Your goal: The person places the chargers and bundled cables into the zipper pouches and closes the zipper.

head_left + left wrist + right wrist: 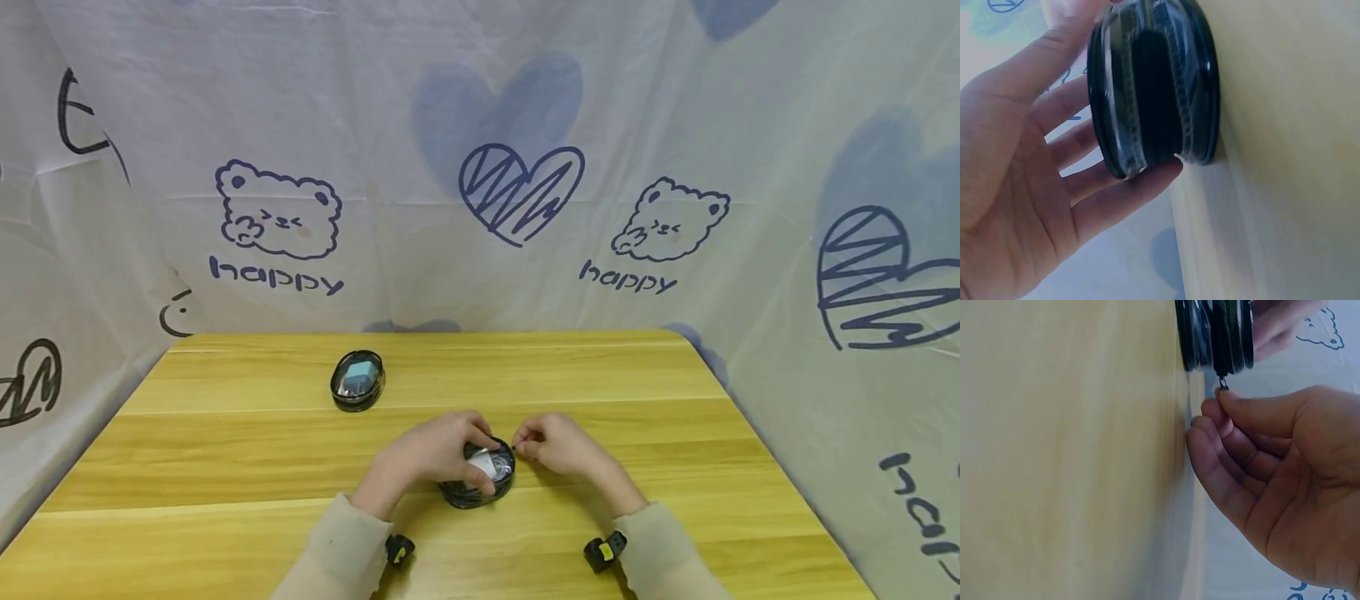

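A small oval zippered pouch (501, 468) with a clear top and black edging lies on the table in front of me. Pale contents, one of them white, show through its top. My left hand (441, 450) grips it from the left, with thumb and fingers spread around its sides. In the left wrist view, zipper teeth run along the side wall of the pouch (1157, 94). At the pouch's right end, my right hand (561, 446) pinches the small zipper pull (1223, 382) between thumb and index finger. The other right fingers are loosely curled.
A second oval clear-topped pouch (349, 395) with black edging and a light blue item inside stands farther back, to the left. The wooden table (637, 375) is bordered by hanging white cloth (405, 250) printed with bears and hearts.
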The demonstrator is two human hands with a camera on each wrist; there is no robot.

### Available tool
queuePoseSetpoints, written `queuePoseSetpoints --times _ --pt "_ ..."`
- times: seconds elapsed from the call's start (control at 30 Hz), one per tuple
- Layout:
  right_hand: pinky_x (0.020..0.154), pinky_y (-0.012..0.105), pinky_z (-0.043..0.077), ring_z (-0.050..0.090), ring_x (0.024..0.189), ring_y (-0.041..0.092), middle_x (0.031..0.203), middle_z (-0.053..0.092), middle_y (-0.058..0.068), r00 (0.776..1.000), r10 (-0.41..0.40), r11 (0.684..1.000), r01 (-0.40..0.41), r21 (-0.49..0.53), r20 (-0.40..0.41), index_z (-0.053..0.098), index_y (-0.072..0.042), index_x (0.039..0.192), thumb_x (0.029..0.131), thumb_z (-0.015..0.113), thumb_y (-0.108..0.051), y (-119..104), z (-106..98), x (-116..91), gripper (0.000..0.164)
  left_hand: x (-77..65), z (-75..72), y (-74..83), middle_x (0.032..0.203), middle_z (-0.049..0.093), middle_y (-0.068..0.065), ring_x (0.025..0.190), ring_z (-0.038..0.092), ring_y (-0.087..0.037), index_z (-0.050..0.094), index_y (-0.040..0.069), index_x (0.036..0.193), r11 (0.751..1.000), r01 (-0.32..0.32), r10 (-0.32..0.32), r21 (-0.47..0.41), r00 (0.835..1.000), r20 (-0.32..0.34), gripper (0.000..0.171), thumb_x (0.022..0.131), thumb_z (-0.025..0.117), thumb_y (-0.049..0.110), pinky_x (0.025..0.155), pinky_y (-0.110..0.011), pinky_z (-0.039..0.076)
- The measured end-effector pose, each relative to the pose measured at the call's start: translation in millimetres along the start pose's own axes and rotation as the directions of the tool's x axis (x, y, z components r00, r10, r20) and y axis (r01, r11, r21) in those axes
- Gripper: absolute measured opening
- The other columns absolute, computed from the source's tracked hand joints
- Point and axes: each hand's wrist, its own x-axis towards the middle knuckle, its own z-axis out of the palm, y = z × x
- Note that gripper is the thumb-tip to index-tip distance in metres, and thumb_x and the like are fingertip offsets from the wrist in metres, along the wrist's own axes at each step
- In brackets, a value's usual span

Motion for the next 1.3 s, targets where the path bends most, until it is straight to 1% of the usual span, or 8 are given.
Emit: queuePoseSetpoints --times 0.1,0.23,0.37,0.5,0.8,1.0,1.1,1.3 --pt "0.061 0.026 0.046 0.054 0.066 0.009 0.076 0.064 -0.001 1.000 0.001 1.000 -0.002 -0.008 -0.025 0.068 -0.012 0.089 0.093 0.060 -0.010 -0.7 2.6 1.3 0.009 -0.3 -1.8 0.0 0.122 0.056 0.004 0.108 0.055 -0.015 0.068 0.021 0.119 0.999 -0.034 0.034 0.017 0.999 0.005 0.055 0.071 0.078 0.047 0.089 -0.028 0.048" --pt "0.060 0.027 0.046 0.054 0.065 0.010 0.074 0.064 0.001 0.999 0.008 1.000 -0.008 -0.004 -0.034 0.068 -0.012 0.088 0.093 0.060 -0.010 -2.6 3.7 1.6 0.010 -1.0 -4.2 1.3 0.132 0.053 0.000 0.118 0.051 -0.019 0.067 0.022 0.121 0.997 -0.077 0.076 0.018 0.996 0.037 0.049 0.075 0.078 0.037 0.097 -0.031 0.045" --pt "0.059 0.027 0.046 0.055 0.064 0.010 0.075 0.064 0.001 0.999 0.012 1.000 -0.012 -0.001 -0.033 0.067 -0.012 0.088 0.094 0.059 -0.009 -3.1 4.0 1.1 0.011 -1.4 -4.3 1.8 0.135 0.051 0.000 0.119 0.051 -0.020 0.067 0.022 0.121 0.998 -0.065 0.065 -0.005 0.996 0.065 0.043 0.079 0.076 0.027 0.097 -0.031 0.046" --pt "0.060 0.027 0.047 0.055 0.066 0.010 0.076 0.064 0.001 0.999 0.009 1.000 -0.009 -0.002 -0.032 0.067 -0.013 0.088 0.094 0.058 -0.009 -2.1 4.5 1.0 0.011 -1.0 -2.3 1.2 0.132 0.053 0.000 0.115 0.054 -0.019 0.068 0.022 0.118 0.998 -0.054 0.053 0.015 0.997 0.057 0.038 0.081 0.075 0.022 0.095 -0.030 0.047" --pt "0.061 0.025 0.047 0.054 0.067 0.008 0.076 0.064 -0.002 1.000 -0.013 1.000 0.013 -0.027 0.001 0.068 -0.012 0.088 0.092 0.060 -0.008 0.4 0.5 -0.4 0.010 -0.8 0.1 2.3 0.130 0.053 0.003 0.111 0.055 -0.016 0.070 0.025 0.115 0.999 -0.004 0.002 0.040 0.999 0.041 0.036 0.079 0.076 0.022 0.089 -0.027 0.049" --pt "0.058 0.024 0.046 0.054 0.066 0.010 0.074 0.064 0.002 0.996 -0.057 0.998 0.056 0.004 0.067 0.068 -0.007 0.087 0.089 0.061 -0.001 1.5 -5.9 -3.6 0.010 -0.8 -0.3 1.9 0.129 0.054 0.004 0.108 0.057 -0.015 0.070 0.025 0.114 0.999 0.007 -0.008 0.035 0.999 0.031 0.036 0.079 0.076 0.024 0.086 -0.025 0.050" --pt "0.056 0.024 0.046 0.055 0.066 0.011 0.075 0.064 0.003 0.996 -0.042 0.999 0.040 0.029 0.084 0.068 -0.007 0.088 0.090 0.060 -0.002 2.6 -6.4 -3.7 0.009 -0.5 -0.4 0.7 0.129 0.054 0.004 0.108 0.057 -0.015 0.070 0.025 0.114 0.999 0.000 -0.001 0.033 1.000 0.028 0.036 0.079 0.076 0.025 0.086 -0.026 0.050" --pt "0.056 0.024 0.046 0.054 0.064 0.010 0.074 0.063 0.000 0.999 0.000 1.000 -0.001 0.015 0.046 0.068 -0.012 0.088 0.093 0.060 -0.010 1.6 -3.2 -1.0 0.009 -1.0 -1.7 -1.7 0.125 0.055 0.003 0.108 0.056 -0.015 0.070 0.023 0.115 0.999 -0.012 0.011 0.036 1.000 0.022 0.036 0.080 0.076 0.028 0.088 -0.027 0.049"
